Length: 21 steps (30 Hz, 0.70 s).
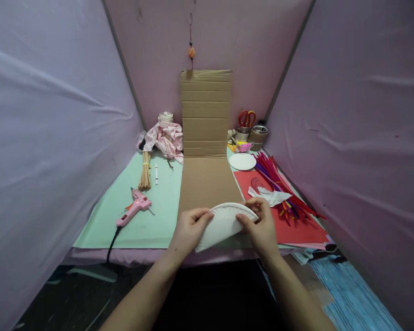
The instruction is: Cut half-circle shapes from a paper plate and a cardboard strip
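A white paper plate [224, 224], folded into a half-round, is held up at the table's front edge. My left hand [189, 230] pinches its left side, thumb on the near face. At the right end my right hand [262, 225] grips it, with the thumb pressed on the face and the fingers behind the rim. The curved, crimped rim points up and the straight fold slants along the bottom. Behind the plate lies a brown cardboard sheet [207, 181], whose upper part stands against the back wall.
A pink glue gun [135, 209] with a black cord lies left, near a bundle of sticks [145, 171] and a white marker [156, 174]. On the right are red paper [290, 230], pipe cleaners [279, 184], a white disc [242, 161] and red-handled scissors [246, 118] in a cup.
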{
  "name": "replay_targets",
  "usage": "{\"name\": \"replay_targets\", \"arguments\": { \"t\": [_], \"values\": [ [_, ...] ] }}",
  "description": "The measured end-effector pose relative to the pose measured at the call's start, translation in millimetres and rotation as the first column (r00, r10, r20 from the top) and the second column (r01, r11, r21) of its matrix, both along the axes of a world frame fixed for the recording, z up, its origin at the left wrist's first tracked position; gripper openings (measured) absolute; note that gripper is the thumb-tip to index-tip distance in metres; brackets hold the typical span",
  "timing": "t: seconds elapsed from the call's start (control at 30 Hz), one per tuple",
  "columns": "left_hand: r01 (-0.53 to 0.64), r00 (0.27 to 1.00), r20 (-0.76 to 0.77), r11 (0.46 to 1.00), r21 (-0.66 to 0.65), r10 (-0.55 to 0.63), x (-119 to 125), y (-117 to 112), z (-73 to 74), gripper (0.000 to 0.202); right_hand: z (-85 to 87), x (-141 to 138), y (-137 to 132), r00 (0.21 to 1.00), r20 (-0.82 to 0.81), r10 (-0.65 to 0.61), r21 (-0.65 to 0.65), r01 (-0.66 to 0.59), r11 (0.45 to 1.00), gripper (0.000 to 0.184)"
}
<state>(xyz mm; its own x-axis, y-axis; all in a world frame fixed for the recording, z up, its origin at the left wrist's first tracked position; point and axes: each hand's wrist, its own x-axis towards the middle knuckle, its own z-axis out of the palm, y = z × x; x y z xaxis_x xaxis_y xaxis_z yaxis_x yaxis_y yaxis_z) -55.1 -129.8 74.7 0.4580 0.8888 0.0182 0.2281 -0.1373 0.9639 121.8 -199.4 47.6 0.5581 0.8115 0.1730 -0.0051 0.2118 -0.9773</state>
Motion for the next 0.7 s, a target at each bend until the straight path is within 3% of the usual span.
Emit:
{"name": "replay_targets", "arguments": {
  "t": [0.07, 0.2, 0.4, 0.7],
  "values": [
    [-0.056, 0.998, 0.031, 0.998, 0.024, 0.055, -2.1, 0.8, -3.6, 0.03, -2.6, 1.9, -0.3, 0.992, -0.082, 0.096, -0.013, -0.097, 0.995, 0.049],
    [-0.105, 0.992, 0.069, 0.993, 0.049, 0.102, -5.8, 1.3, -8.3, 0.028, -11.9, 4.2, -1.2, 0.969, -0.165, 0.186, -0.03, -0.193, 0.981, 0.033],
    [-0.108, 0.99, 0.094, 0.994, 0.019, 0.105, -4.8, -2.7, -7.3, 0.028, -17.0, 1.2, -1.6, 0.981, -0.163, 0.103, -0.019, -0.108, 0.994, 0.028],
    [-0.134, 0.987, 0.096, 0.991, 0.027, 0.131, -3.8, -6.9, -7.1, 0.029, -7.9, -3.1, -4.0, 0.994, -0.11, 0.013, -0.051, -0.019, 0.999, 0.03]
  ]
}}
